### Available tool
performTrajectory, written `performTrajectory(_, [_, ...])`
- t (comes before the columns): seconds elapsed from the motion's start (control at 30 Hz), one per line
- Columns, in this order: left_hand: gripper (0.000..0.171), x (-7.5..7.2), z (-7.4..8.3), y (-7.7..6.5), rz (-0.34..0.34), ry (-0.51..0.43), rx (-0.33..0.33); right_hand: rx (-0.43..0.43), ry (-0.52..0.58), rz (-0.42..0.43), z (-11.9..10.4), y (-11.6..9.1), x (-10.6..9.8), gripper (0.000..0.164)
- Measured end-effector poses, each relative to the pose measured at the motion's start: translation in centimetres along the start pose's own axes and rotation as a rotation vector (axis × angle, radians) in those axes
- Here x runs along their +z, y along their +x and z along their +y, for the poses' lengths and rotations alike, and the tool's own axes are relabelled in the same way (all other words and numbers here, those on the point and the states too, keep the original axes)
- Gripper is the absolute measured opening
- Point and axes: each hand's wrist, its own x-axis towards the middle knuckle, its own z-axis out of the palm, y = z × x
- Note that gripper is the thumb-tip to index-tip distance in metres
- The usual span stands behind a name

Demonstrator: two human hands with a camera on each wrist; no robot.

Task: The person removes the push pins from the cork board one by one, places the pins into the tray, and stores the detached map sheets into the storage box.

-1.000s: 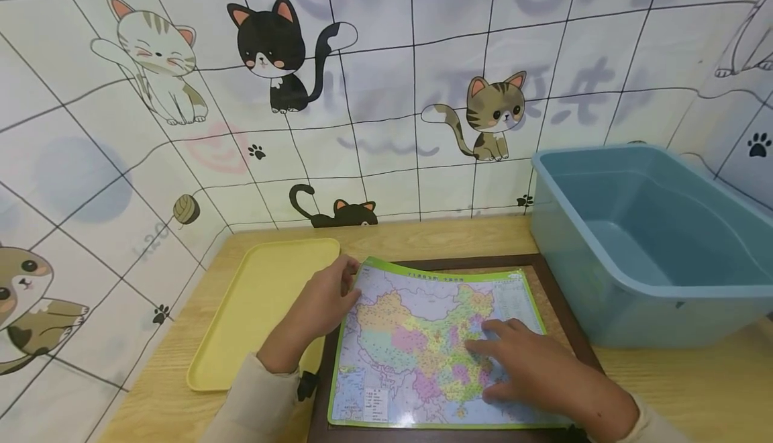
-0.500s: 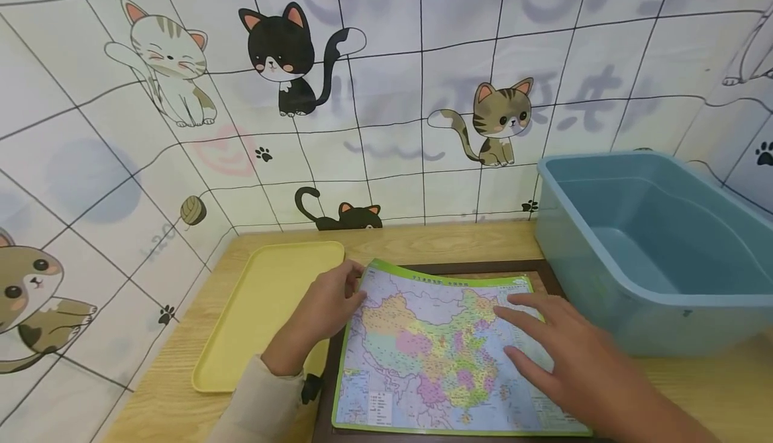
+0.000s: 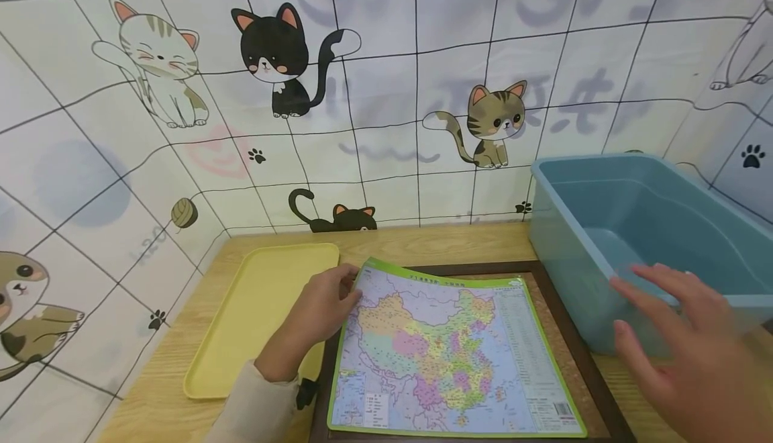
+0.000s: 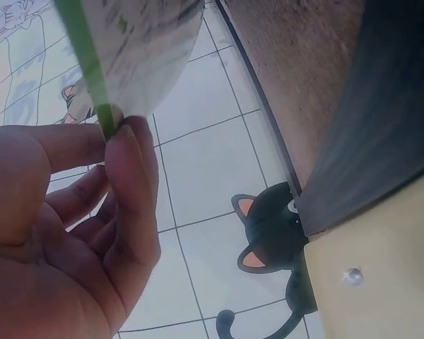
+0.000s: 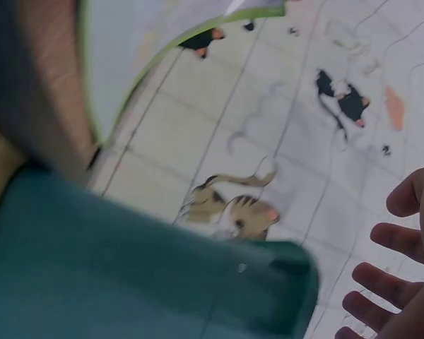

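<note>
A printed map (image 3: 423, 342) with a green border lies over a brown-framed cork board (image 3: 564, 362), its upper left corner lifted. My left hand (image 3: 319, 307) pinches that corner between thumb and fingers. The left wrist view shows the green edge of the map (image 4: 87, 60) held at the fingertips of my left hand (image 4: 92, 212). Off to the right, my right hand (image 3: 694, 349) hovers in front of the blue plastic bin (image 3: 564, 275) with fingers spread, holding nothing. In the right wrist view the fingers of my right hand (image 5: 406, 282) are loosely extended, apart from the map (image 5: 116, 49).
A yellow tray (image 3: 260, 315) lies on the wooden table (image 3: 435, 241) left of the board. The bin stands close to the board's right side. A wall covering with cartoon cats (image 3: 386, 127) rises behind the table's back edge.
My right hand has lifted off the map and moved right, to the front of the blue bin. The left hand keeps its pinch on the map's corner.
</note>
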Motion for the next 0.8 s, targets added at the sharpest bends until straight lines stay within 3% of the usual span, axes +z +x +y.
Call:
performTrajectory(0.2, [0.034,-0.2,0.3,-0.1,-0.014,-0.076,0.012,0.09,-0.145,-0.048,2.5,-1.8,-0.8,0.072])
performTrajectory(0.47, [0.033,-0.5,0.1,-0.3,0.001,-0.153,0.013,0.068,-0.146,-0.029,3.9,-3.1,-0.5,0.074])
performTrajectory(0.8, [0.037,-0.7,0.2,-0.1,0.025,-0.193,0.005,0.061,-0.169,0.011,4.1,-3.7,-0.2,0.061])
